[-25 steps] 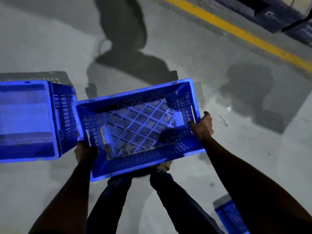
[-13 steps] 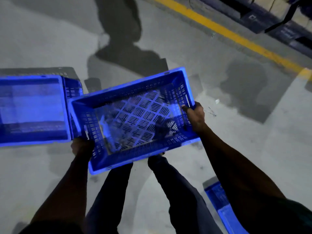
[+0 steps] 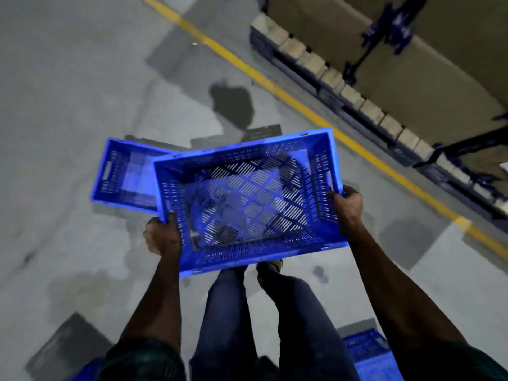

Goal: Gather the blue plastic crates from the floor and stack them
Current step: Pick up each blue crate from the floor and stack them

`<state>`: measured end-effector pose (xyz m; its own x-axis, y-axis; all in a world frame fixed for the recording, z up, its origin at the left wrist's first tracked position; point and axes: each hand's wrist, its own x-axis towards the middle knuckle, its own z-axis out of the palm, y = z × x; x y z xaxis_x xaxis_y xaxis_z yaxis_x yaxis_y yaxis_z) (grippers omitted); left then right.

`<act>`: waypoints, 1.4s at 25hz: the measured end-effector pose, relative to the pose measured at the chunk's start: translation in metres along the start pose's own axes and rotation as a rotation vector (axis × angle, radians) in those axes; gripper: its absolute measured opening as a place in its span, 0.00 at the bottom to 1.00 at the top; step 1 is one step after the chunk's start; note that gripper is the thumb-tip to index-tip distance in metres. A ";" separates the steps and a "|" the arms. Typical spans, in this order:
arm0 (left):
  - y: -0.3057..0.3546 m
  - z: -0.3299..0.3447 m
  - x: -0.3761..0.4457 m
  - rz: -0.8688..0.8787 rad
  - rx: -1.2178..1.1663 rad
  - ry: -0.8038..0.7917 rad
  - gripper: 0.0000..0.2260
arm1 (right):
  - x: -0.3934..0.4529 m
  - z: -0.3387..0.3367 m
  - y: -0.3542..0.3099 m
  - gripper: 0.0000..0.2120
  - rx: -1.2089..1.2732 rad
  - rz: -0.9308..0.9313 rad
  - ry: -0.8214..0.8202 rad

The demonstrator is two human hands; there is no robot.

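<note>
Carrying one blue crate, both hands on it, second crate just past our left fingers.

We hold the carried crate (image 3: 247, 199) off the floor (image 3: 68, 78) by its two short ends: left hand (image 3: 162, 235) curls round the near-left rim corner, fingers wrapped under and thumb on the wall; right hand (image 3: 347, 209) grips the right end wall below the handle slot, fingers hooked over the rim. Open side up, and it looks empty. The floor crate (image 3: 123, 174) sits just beyond our left fingers, partly hidden by the carried one. Another blue crate (image 3: 368, 353) lies behind our right arm. Step looks like transport to the stack. Next we need to line the carried crate squarely over the floor crate, lower it, then let the fingers go once it seats.
</note>
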<state>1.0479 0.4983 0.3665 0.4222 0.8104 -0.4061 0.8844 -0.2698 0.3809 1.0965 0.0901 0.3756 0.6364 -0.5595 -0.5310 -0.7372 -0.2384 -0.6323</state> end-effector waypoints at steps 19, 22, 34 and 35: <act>-0.245 -0.261 -0.258 -0.724 -0.496 0.610 0.25 | -0.233 0.027 -0.098 0.12 -0.149 -0.525 -0.818; -0.297 -0.275 -0.322 -0.863 -0.589 0.722 0.25 | -0.291 0.029 -0.096 0.12 -0.236 -0.600 -1.049; -0.439 -0.318 -0.464 -1.265 -0.949 1.104 0.23 | -0.544 0.124 -0.023 0.21 -0.390 -0.787 -1.348; -0.454 -0.325 -0.470 -1.276 -0.965 1.129 0.23 | -0.569 0.132 -0.012 0.23 -0.409 -0.810 -1.345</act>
<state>0.3834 0.4090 0.6541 -0.9162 0.2811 -0.2856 -0.0335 0.6566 0.7535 0.7737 0.5161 0.6107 0.4332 0.8203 -0.3734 0.0047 -0.4164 -0.9092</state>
